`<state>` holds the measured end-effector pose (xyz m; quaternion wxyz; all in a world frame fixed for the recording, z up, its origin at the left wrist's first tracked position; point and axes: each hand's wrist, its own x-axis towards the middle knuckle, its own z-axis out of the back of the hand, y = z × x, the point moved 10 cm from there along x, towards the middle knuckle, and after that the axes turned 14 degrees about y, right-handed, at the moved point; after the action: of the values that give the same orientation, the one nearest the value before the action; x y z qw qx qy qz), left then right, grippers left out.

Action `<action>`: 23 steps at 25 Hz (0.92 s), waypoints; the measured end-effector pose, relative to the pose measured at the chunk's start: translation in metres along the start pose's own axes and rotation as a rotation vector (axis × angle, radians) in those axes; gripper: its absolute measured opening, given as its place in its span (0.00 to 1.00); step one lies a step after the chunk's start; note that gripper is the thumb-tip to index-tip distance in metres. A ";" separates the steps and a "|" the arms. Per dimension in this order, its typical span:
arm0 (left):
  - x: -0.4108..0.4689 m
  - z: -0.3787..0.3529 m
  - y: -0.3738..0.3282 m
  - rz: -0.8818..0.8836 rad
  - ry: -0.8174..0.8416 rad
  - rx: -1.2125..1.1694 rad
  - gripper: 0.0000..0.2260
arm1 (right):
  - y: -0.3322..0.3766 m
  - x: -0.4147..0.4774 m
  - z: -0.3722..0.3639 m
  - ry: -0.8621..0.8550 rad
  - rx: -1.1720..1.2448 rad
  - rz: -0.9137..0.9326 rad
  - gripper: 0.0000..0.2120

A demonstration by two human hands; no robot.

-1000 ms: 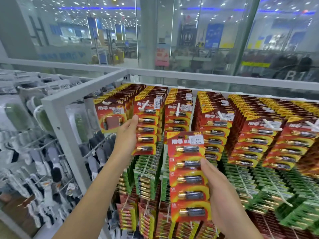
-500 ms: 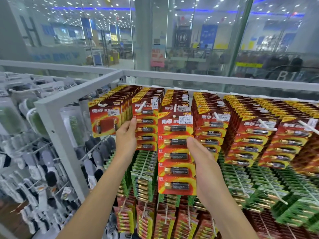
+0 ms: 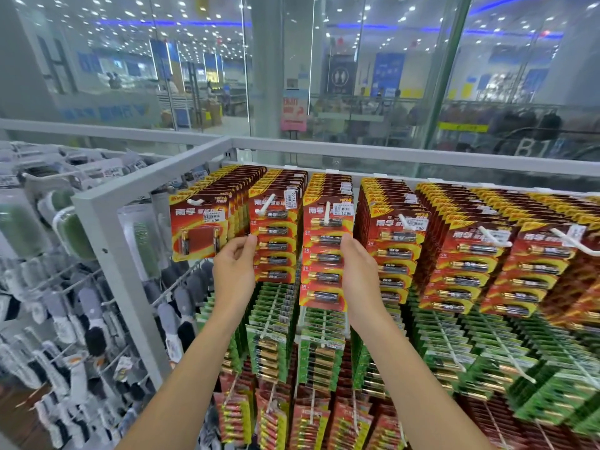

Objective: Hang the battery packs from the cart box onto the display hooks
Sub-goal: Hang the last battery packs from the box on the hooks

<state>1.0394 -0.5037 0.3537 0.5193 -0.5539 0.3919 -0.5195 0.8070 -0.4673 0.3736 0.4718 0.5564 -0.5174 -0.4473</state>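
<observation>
Red battery pack point(image 3: 325, 251) pinched by right hand point(image 3: 358, 277), fingertips hidden; left hand point(image 3: 234, 271) likewise unclear

Your red-and-yellow glossy card battery pack point(image 3: 325, 254) shines under clear plastic blisters. Left of it, the grey rack frame point(image 3: 107, 241) looks matt painted metal.

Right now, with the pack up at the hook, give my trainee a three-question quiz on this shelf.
1. True or false: the right hand holds the five-battery pack by its right edge.
2. Which hand touches the neighbouring pack?
3. The row right under the red packs is: A green packs, B socks, C blue packs.

Key: 1 true. 2 The left hand. 3 A.
</observation>
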 end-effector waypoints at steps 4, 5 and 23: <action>0.003 0.002 0.003 -0.012 0.000 0.030 0.16 | -0.007 0.008 0.002 -0.006 -0.079 -0.004 0.25; 0.003 0.003 0.005 -0.013 0.000 0.033 0.14 | -0.008 0.005 0.004 -0.019 -0.119 -0.006 0.26; -0.156 -0.065 0.139 0.344 0.246 -0.192 0.12 | -0.140 -0.132 0.129 -0.286 -0.184 -0.193 0.16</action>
<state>0.9666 -0.3841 0.1861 0.4937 -0.4583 0.5885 -0.4472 0.6926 -0.3412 0.2163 0.3971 0.4887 -0.4806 -0.6104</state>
